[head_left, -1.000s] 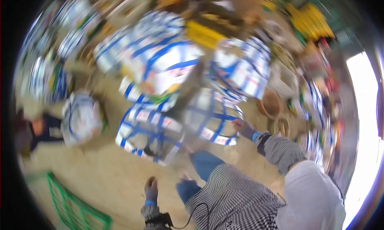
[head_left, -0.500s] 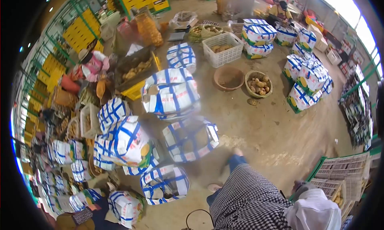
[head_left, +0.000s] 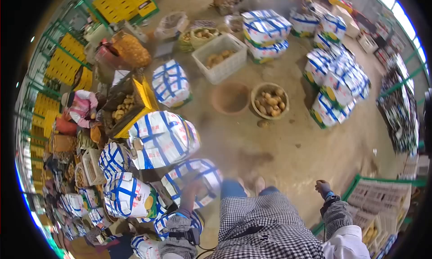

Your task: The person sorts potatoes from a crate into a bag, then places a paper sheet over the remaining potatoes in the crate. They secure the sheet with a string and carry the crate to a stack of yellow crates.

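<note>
L hand is seen blurred, over or agst. a white-and-blue bag stood on the floor; how far it's opened, or whether the bag is gripped, can't be told. R hand is held out nr. the green-framed rack, fingers loosely curled almost to a fist, nothing visibly held, poss. for balance. Potatoes are kept in a round basket, prob. so rolling's prevented. Other bags are stacked, presumably to save space.
</note>
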